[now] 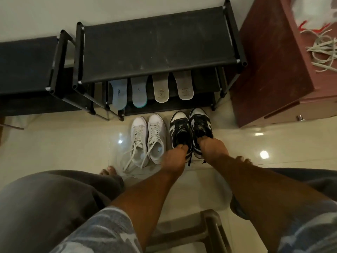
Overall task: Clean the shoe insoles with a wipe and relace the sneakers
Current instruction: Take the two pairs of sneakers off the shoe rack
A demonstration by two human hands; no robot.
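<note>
Two black-and-white sneakers stand side by side on the floor, the left one (179, 127) and the right one (200, 123). My left hand (174, 157) grips the left sneaker at its opening, fingers curled into it. My right hand (212, 147) grips the right sneaker the same way. A pair of white sneakers (148, 137) with loose white laces stands just left of them. Several insoles lean against the lower shelf of the black shoe rack (156, 44): two grey-blue ones (127, 94) and two beige ones (172, 86).
A red-brown cabinet (273, 70) stands at the right with loose white laces (322, 50) and a white plastic bag (310, 11) on top. A second black rack (27, 63) is at the left. My knees and bare feet frame the glossy tiled floor; a stool (200, 232) sits below me.
</note>
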